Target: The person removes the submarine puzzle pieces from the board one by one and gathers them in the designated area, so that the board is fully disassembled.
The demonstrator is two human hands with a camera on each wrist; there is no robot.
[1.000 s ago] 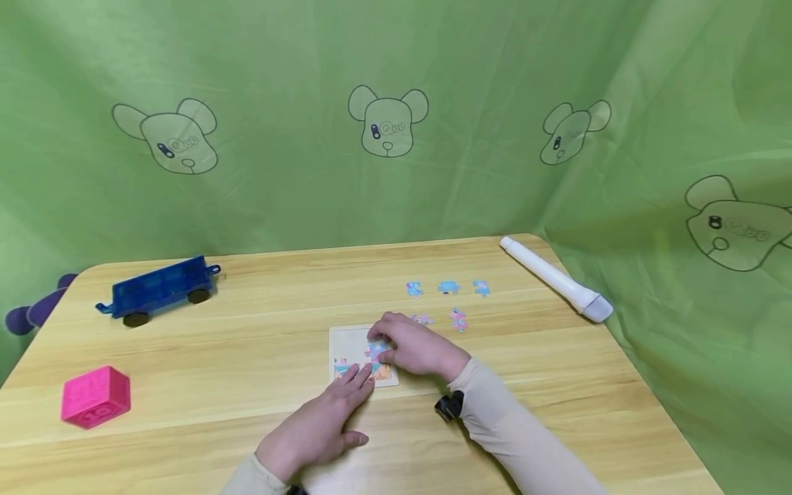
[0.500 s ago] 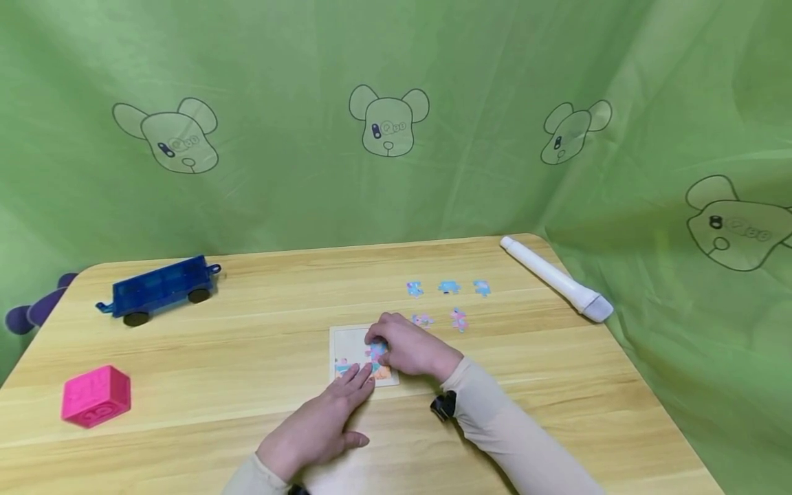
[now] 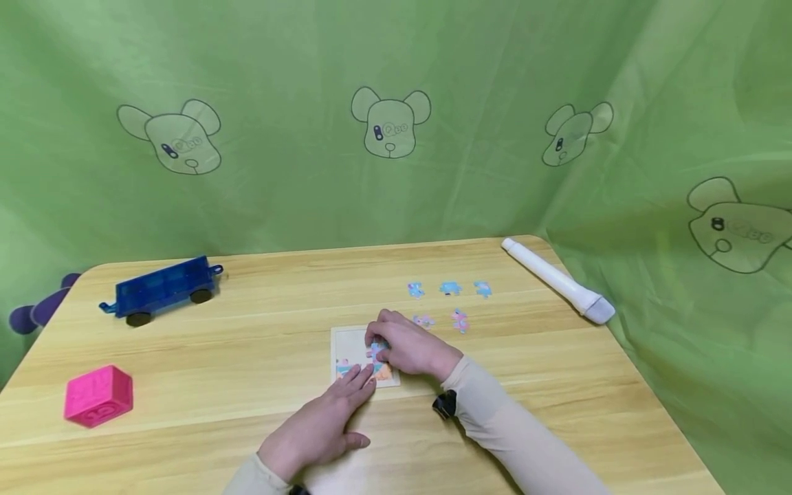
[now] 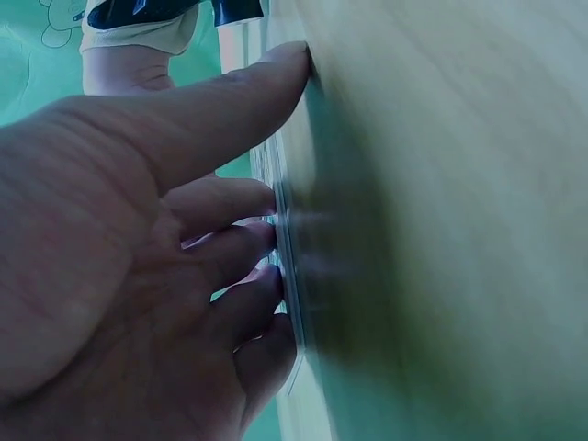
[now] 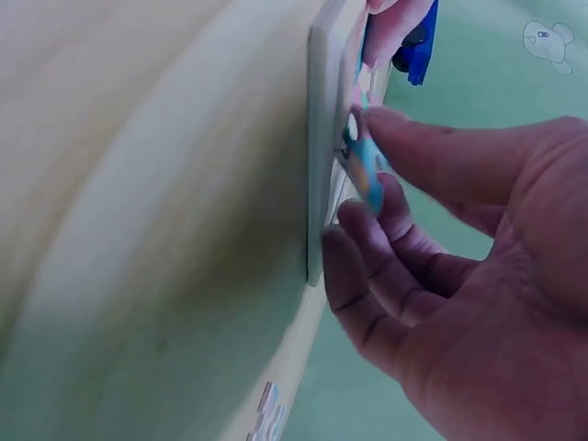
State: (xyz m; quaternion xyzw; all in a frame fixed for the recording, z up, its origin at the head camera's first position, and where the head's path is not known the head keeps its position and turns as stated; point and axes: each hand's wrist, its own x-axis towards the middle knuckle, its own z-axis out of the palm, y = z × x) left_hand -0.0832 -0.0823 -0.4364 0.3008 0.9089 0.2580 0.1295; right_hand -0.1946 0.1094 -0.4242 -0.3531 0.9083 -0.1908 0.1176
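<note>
A small square puzzle board (image 3: 348, 339) with a pale rim lies on the table, its lower part covered with colourful pieces. My left hand (image 3: 322, 425) rests its fairly straight fingertips on the board's near edge, thumb spread on the table; the left wrist view shows the fingers (image 4: 241, 253) along the rim. Over the board's right side, my right hand (image 3: 413, 346) pinches a blue puzzle piece (image 5: 367, 173) between thumb and fingers. In the right wrist view that piece stands tilted against the board, with the lower fingertips near the rim. The hand partly hides the piece in the head view.
Several loose puzzle pieces (image 3: 450, 288) lie beyond the right hand. A white microphone-shaped object (image 3: 557, 280) lies at the far right edge. On the left are a blue toy wagon (image 3: 163, 289) and a pink block (image 3: 99, 397). Green cloth (image 3: 278, 192) hangs behind the table.
My right hand has shifted slightly left over the board, uncovering more of a loose piece behind it. The pinched piece sits at a different angle. My left hand stays in place.
</note>
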